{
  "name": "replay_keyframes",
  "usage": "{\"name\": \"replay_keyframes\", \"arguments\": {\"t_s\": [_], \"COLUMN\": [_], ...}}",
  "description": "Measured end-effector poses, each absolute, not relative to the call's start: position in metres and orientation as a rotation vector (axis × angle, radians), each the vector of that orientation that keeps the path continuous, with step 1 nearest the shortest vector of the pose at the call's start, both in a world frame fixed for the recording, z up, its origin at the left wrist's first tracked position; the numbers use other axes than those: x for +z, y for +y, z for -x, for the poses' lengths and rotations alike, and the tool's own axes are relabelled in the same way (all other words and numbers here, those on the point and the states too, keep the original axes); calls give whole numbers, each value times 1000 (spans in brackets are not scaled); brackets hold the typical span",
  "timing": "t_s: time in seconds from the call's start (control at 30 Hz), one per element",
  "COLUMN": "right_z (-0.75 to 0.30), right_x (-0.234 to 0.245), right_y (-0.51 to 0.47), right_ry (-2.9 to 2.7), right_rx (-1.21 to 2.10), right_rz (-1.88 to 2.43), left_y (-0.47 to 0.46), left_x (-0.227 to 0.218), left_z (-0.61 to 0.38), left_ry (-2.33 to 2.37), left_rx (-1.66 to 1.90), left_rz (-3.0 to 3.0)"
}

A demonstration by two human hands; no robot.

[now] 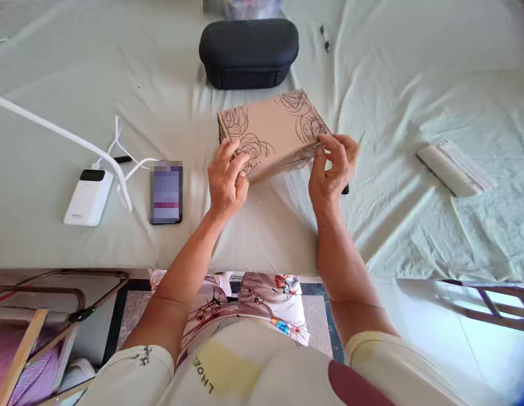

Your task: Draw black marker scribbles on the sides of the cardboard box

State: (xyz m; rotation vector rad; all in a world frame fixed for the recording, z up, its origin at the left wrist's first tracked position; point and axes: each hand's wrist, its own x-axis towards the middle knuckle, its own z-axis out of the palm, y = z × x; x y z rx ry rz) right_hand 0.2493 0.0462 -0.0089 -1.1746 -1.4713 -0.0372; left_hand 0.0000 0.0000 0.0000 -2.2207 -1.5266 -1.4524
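A brown cardboard box (272, 132) scribbled with dark pen loops lies on the pale cloth-covered table (76, 73). My left hand (226, 180) grips its near left edge, fingers curled over the side. My right hand (332, 166) pinches the box's near right corner, and a dark pen-like object pokes out below that hand. Both forearms reach in from the bottom of the view.
A black zip case (248, 52) sits behind the box. To the left lie a phone (166, 192), a white power bank (88, 196) and white cables (118, 148). A folded pale packet (452, 166) rests at the right. Chair frames stand below the table edge.
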Motion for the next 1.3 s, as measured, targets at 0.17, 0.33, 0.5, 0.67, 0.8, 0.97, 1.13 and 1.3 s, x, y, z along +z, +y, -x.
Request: {"name": "replay_keyframes", "arguments": {"t_s": [0.17,0.33,0.5,0.67,0.8,0.97,1.13,1.3], "right_z": [-238,-215,-198,-205,-220,-232,-234,-237], "right_x": [7,15,13,13,10,4,2,6], "right_y": [32,11,-2,4,16,28,29,28], "right_ry": [-1462,-1587,-1761,-1775,-1622,-1531,-1533,-1618], "right_rx": [-66,-1,88,76,87,98,73,103], "right_rz": [1204,993,736,776,1046,1225,1241,1262], "left_y": [1,-2,-7,-7,-2,2,2,-5], "left_x": [1,0,-2,0,0,-2,-4,-7], "left_z": [8,1,-9,-5,1,3,3,-8], "left_ry": [-1835,-1824,-1607,-1615,-1553,-1444,-1410,-1425], "left_rx": [-1407,-1355,-1355,-1315,-1339,-1390,-1395,-1266], "left_rz": [2032,2095,2257,2318,2366,2373,2394,2462]}}
